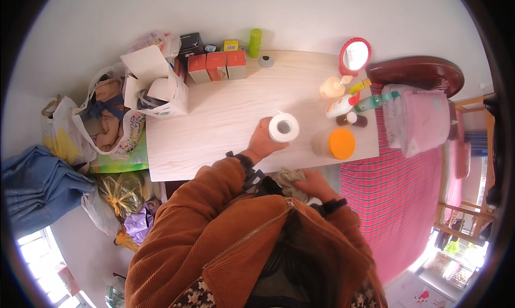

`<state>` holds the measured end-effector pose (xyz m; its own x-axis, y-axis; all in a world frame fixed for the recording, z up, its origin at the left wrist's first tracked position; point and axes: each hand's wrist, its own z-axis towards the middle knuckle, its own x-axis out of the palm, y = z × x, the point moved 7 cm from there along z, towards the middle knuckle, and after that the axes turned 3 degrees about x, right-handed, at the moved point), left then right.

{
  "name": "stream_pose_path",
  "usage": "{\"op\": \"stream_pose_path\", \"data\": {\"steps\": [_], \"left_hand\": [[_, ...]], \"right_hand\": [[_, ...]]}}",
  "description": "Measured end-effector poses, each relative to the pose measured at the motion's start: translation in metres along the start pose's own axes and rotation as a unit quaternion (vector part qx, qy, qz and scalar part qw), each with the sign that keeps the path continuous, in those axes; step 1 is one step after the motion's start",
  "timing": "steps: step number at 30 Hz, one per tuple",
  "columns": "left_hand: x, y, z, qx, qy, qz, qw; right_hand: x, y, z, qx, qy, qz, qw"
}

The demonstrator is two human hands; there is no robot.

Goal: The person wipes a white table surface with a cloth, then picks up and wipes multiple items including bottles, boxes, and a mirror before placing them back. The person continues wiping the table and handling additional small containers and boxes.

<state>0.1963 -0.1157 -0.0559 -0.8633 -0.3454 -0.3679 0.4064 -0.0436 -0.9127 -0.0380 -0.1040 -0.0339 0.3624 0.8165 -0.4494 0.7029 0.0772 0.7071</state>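
My left hand (pixel 261 141) is wrapped around the side of a white paper roll (pixel 277 128) over the wooden tabletop (pixel 217 107). The roll's open core faces up, and a small loose end shows at its far edge. Just off the front edge of the table, my right hand (pixel 316 184) grips a crumpled beige cloth (pixel 291 180). Part of that cloth is hidden by the front of my jacket. A jar with an orange lid (pixel 342 144) stands to the right of the roll.
At the right stand a pump bottle (pixel 332 87), a white bottle with a red top (pixel 339 106), a green bottle (pixel 368 103) and a red-framed mirror (pixel 355 56). Red boxes (pixel 217 66) and an open white carton (pixel 169 99) line the back left. A plaid-covered bed (pixel 394 187) adjoins the table.
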Motion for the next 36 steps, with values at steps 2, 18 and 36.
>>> {"op": "stream_pose_path", "data": {"steps": [2, 18, 36], "left_hand": [[0.016, -0.005, 0.002, 0.011, 0.022, -0.012, 1.0], [0.084, -0.041, 0.081, 0.034, 0.015, -0.009, 0.999], [-0.094, -0.005, 0.196, 0.064, -0.244, 0.185, 0.95]], "right_hand": [[0.0, -0.006, -0.006, 0.028, 0.005, -0.017, 0.999], [-0.008, -0.038, -0.052, 0.125, -0.055, 0.017, 0.991], [-0.018, -0.033, -0.024, 0.087, -0.024, 0.055, 0.994]]}}
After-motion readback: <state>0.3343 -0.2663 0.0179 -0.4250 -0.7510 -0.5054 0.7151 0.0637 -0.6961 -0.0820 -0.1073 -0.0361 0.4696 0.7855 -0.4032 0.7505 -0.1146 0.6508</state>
